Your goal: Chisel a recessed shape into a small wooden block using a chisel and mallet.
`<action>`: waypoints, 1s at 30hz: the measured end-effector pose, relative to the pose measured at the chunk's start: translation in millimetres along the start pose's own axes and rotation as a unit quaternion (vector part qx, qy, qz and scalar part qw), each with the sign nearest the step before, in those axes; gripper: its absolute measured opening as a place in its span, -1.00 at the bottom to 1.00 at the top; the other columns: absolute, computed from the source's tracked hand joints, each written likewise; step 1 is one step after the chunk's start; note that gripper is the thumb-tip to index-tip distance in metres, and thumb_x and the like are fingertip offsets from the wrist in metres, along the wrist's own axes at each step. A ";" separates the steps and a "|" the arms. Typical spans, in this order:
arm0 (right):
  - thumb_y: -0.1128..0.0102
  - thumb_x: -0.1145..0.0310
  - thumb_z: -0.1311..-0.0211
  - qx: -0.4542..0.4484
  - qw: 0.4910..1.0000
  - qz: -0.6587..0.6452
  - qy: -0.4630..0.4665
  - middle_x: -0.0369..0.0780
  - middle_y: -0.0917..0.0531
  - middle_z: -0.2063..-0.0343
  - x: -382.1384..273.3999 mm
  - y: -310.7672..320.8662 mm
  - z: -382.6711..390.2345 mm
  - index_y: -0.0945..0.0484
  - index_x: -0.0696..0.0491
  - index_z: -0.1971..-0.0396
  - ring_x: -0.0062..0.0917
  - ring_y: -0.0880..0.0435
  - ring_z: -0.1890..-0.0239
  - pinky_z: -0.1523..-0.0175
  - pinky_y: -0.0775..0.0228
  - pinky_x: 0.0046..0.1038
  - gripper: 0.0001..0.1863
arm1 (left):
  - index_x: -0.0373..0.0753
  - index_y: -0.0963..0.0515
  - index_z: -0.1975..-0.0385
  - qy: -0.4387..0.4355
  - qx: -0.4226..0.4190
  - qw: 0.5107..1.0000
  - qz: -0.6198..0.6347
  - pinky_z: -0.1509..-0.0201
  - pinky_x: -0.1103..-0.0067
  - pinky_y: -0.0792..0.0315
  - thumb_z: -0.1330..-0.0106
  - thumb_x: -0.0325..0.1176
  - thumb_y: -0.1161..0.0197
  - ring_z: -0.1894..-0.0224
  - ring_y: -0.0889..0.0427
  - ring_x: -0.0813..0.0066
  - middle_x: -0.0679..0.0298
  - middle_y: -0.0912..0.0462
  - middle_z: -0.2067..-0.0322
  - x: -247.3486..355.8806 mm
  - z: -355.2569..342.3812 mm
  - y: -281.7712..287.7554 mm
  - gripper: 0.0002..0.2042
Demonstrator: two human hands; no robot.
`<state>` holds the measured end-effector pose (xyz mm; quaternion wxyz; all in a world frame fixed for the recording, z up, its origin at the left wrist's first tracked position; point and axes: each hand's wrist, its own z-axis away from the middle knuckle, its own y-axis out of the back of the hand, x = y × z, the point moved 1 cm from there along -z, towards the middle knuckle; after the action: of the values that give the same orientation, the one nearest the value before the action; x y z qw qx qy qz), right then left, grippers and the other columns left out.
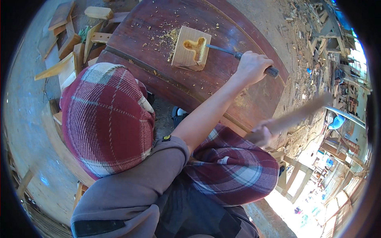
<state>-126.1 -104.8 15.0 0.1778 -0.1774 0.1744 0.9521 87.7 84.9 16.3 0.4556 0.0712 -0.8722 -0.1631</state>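
Observation:
My left hand (254,68) is closed around the dark handle of a chisel (222,50). The blade points left, its tip at the right edge of a carved hollow in a pale wooden block (181,57). That hollow has a rounded, branching shape. Low on the right, my right hand (262,134), smeared by motion, grips a wooden stick (298,113) that slants up to the right, away from the chisel. My right forearm is hidden behind my knee, which is covered in plaid cloth (242,166).
The block lies on a reddish-brown wooden table (147,39) strewn with wood shavings (170,39). Wood offcuts (71,39) are heaped left of the table. Scrap wood (317,43) litters the ground on the right. A wooden frame (295,178) stands at lower right.

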 end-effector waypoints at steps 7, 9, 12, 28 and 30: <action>-0.06 0.47 0.13 0.088 0.856 -0.123 0.495 -0.25 -0.44 0.64 12.8 -76.7 62.4 -0.42 0.20 0.23 -0.58 -0.39 0.68 0.62 -0.26 -0.55 -0.66 | -0.06 -0.57 0.48 0.024 -0.043 0.998 -0.033 0.26 0.35 -0.39 0.05 -0.39 -0.30 0.35 -0.64 0.28 0.35 -0.60 0.50 -8.3 0.7 -12.2 -0.88; -0.07 0.47 0.14 0.072 0.850 -0.169 0.494 -0.25 -0.44 0.63 9.6 -83.4 58.3 -0.42 0.19 0.25 -0.58 -0.39 0.68 0.62 -0.26 -0.55 -0.66 | -0.06 -0.59 0.44 0.023 -0.034 0.999 -0.030 0.23 0.36 -0.41 0.05 -0.37 -0.31 0.34 -0.65 0.28 0.35 -0.61 0.49 -9.8 -4.3 -14.2 -0.86; -0.12 0.45 0.14 0.069 0.880 -0.153 0.444 -0.25 -0.44 0.61 12.9 -97.1 64.0 -0.41 0.18 0.22 -0.58 -0.40 0.67 0.60 -0.27 -0.56 -0.63 | -0.06 -0.61 0.39 0.042 -0.036 0.996 -0.074 0.20 0.38 -0.43 0.05 -0.36 -0.32 0.32 -0.65 0.29 0.35 -0.63 0.47 -19.8 0.9 -15.1 -0.83; -0.15 0.35 0.01 0.025 0.927 -0.081 0.364 -0.25 -0.41 0.56 21.2 -78.5 66.4 -0.38 0.15 0.13 -0.59 -0.42 0.57 0.51 -0.29 -0.56 -0.60 | -0.08 -0.59 0.44 0.039 -0.043 0.998 0.023 0.26 0.37 -0.42 0.01 -0.33 -0.31 0.33 -0.65 0.29 0.32 -0.63 0.48 19.2 7.3 32.7 -0.87; -0.19 0.36 0.04 0.057 0.937 -0.003 0.344 -0.22 -0.46 0.51 25.7 -71.0 53.8 -0.40 0.17 0.11 -0.59 -0.45 0.52 0.46 -0.31 -0.55 -0.56 | -0.09 -0.57 0.48 0.056 -0.112 0.991 0.040 0.33 0.39 -0.42 0.01 -0.32 -0.31 0.37 -0.65 0.27 0.33 -0.62 0.52 31.2 9.3 30.1 -0.89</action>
<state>-134.9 -14.2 32.8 0.1193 -0.4841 0.2781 0.8211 62.9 106.6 46.0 0.5151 -0.0063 -0.8235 -0.2375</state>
